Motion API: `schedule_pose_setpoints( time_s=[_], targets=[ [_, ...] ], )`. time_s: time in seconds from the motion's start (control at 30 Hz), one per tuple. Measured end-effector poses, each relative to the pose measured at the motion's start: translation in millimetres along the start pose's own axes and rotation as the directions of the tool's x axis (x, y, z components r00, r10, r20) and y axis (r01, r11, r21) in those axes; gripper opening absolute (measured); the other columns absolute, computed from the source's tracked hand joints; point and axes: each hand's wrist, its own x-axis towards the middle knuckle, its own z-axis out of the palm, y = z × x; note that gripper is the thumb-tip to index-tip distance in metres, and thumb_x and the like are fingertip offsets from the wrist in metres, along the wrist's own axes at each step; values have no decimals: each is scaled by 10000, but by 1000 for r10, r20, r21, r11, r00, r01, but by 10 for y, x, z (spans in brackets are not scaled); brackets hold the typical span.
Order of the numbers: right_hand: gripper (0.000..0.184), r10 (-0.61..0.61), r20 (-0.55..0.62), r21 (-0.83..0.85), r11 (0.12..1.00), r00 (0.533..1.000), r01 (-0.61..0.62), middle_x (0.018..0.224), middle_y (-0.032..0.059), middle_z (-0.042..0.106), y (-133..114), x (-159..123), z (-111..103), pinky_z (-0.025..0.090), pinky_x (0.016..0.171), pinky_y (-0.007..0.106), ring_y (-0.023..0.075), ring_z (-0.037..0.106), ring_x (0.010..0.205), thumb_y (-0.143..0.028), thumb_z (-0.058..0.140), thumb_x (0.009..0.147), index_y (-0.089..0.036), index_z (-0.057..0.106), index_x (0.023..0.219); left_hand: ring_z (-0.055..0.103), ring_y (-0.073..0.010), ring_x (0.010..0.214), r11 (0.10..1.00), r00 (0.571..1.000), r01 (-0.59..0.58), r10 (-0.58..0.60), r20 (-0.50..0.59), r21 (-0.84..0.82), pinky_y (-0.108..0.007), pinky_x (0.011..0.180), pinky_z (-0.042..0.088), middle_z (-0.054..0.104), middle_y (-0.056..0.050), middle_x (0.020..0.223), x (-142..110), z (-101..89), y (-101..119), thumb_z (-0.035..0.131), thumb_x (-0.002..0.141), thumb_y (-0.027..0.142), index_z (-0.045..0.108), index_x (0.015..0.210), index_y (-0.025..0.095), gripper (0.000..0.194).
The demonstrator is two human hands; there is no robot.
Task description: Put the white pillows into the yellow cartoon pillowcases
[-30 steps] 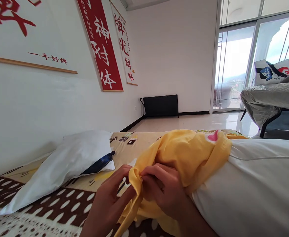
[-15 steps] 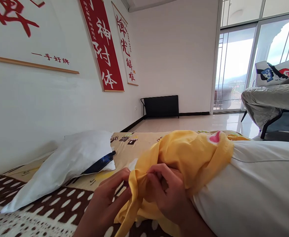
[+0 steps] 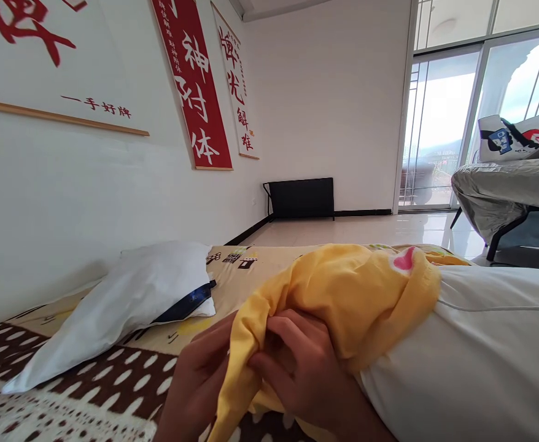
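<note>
A bunched yellow pillowcase with a pink patch covers the near-left end of a plump white pillow with a piped seam. My left hand grips the pillowcase's edge from the left, its fingertips partly hidden behind a fold. From the right, my right hand pinches the same cloth, thumb and fingers curled into the gathered fabric. The two hands are close together, with a strip of yellow cloth hanging between them. A second white pillow with a dark blue band lies at left, apart from my hands.
The patterned bedding lies under everything. Scrolls, including a red one, hang on the left wall. A black folded frame leans at the back wall. At right stands a table under a silvery cover, near glass doors.
My fingers have shifted along the yellow cloth, and the fold between my hands has spread wider. My left hand has moved slightly right. The pillows stay in place.
</note>
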Motion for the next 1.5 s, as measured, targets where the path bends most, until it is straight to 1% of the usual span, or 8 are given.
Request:
schedule_pose_setpoints(
  time_s=[0.27,0.47,0.63,0.8,1.03,1.27,1.4,1.5],
  targets=[
    [78,-19,54,71,997,998,15,705,-13,557,37,8,-14,417,669,194,91,512,661,-113,527,834,-177,525,790,555,-154,651,987,955,-155,141,261,33,-229,582,490,609,-47,809,-36,-74,-70,546,809,232,662,872,202,136],
    [70,-49,84,-23,998,995,51,732,0,538,28,5,-13,412,686,224,110,495,685,-136,490,855,-185,487,805,482,-130,634,968,974,-225,221,43,109,-208,560,423,504,3,699,-49,53,33,560,815,200,590,712,211,108],
    [87,-47,102,8,999,994,46,744,-7,518,24,-6,-6,410,708,230,108,484,693,-150,475,867,-197,462,795,536,-152,811,950,929,-289,308,-204,116,-220,691,417,573,-21,931,-60,277,136,573,827,280,611,765,204,104],
    [92,40,30,36,999,999,-41,738,-5,511,-7,-24,3,401,677,241,113,487,672,-144,467,841,-200,435,775,570,-153,769,976,972,-209,200,-126,-58,-224,691,450,636,-11,870,-28,274,78,620,799,304,652,761,222,95],
    [64,54,-75,36,998,996,-51,749,-3,544,-1,-21,47,407,664,239,118,528,683,-137,469,812,-192,489,836,558,-145,686,931,960,-280,265,-90,-234,-239,678,492,625,-4,683,93,168,-119,631,800,264,658,776,219,58],
    [120,83,-35,79,994,996,-81,857,18,632,11,-6,52,457,759,241,132,589,787,-185,518,851,-191,554,965,594,-178,711,949,996,-87,84,-23,-304,-272,629,522,648,-49,780,78,117,-131,716,730,346,697,859,229,176],
    [64,91,-85,135,988,992,-79,741,8,619,10,7,36,465,664,221,117,573,688,-169,526,846,-187,577,811,591,-180,706,956,974,-202,172,-149,-212,-271,635,519,645,-46,757,130,56,-254,734,689,421,700,832,225,245],
    [81,93,-110,180,981,989,-72,732,10,625,10,14,30,471,640,214,113,572,673,-155,528,838,-183,584,787,561,-145,693,938,905,-339,305,-295,-69,-224,630,485,623,-12,746,140,117,-244,747,672,412,701,791,250,206]
  ],
)
